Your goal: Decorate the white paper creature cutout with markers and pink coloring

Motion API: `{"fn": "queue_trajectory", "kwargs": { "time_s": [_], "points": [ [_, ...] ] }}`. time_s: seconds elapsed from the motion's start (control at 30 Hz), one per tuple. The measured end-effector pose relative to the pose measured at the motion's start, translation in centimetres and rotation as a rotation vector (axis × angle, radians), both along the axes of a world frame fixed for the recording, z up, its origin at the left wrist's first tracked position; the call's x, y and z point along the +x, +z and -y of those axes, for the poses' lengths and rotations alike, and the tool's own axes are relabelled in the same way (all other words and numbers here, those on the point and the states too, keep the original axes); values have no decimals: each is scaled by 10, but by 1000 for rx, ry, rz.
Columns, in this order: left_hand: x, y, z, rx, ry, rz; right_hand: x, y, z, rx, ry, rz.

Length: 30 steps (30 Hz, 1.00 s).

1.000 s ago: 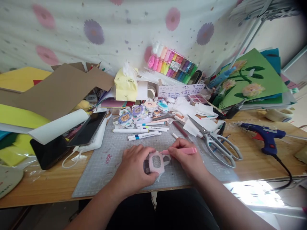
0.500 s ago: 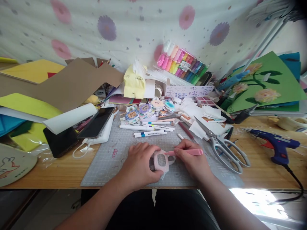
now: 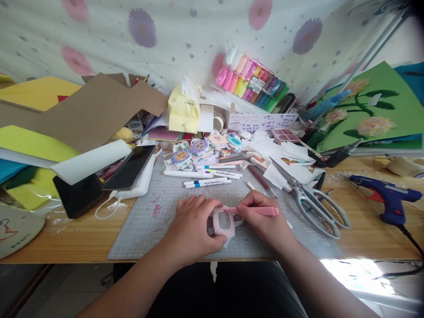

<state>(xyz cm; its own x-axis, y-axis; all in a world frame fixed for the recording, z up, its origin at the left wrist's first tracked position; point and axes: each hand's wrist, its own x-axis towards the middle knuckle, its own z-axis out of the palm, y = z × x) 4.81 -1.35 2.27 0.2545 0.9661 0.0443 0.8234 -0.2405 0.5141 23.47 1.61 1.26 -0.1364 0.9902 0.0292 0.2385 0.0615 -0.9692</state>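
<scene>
One wooden bench [image 3: 357,229] spans your view, and the step in hand on it looks like close, fine two-handed work. Directly before you lies one grey gridded cutting mat [image 3: 142,234]. At the back leans one clear pack of coloured lumps [image 3: 253,84]. To your right are one blue glue gun [image 3: 392,194], set off the mat, and one pair of scissors [image 3: 293,182] with grey handles, by the mat's right side.

Two bare hands, both yours, meet over the near part of the mat: the left hand [image 3: 195,223] and the right hand [image 3: 266,223], each with its fingers drawn in to a narrow grip. Two dark phone-like slabs [image 3: 129,170] lie left of the mat. At least five white pens [image 3: 208,182] lie beyond your hands. One pink pen-shaped tool [image 3: 265,210] is pinched in your right fingers. Four decorated paper badges [image 3: 181,155] show behind the pens.

Smallest is one pink piece [image 3: 228,227] with a grey speckled centre, held between your left thumb and fingers. The tool's tip is at its upper edge; whether they touch is too small to tell. Any further stroke probably calls for a firm left hold and light, controlled movement from the right fingers.
</scene>
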Motion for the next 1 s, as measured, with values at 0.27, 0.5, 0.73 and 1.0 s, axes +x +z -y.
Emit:
{"fn": "queue_trajectory", "kwargs": {
  "time_s": [0.27,0.5,0.73,1.0],
  "points": [
    [0,0,0,-1,-3,-7,-1,3,2,-9,-5,-9],
    [0,0,0,-6,-11,-6,1,-2,1,-27,-60,-30],
    [-1,0,-1,-12,-10,-7,5,-6,-1,-63,-84,-143],
    [-1,-1,-1,-4,-6,-8,4,-5,2,21,-27,-178]
  ]
}}
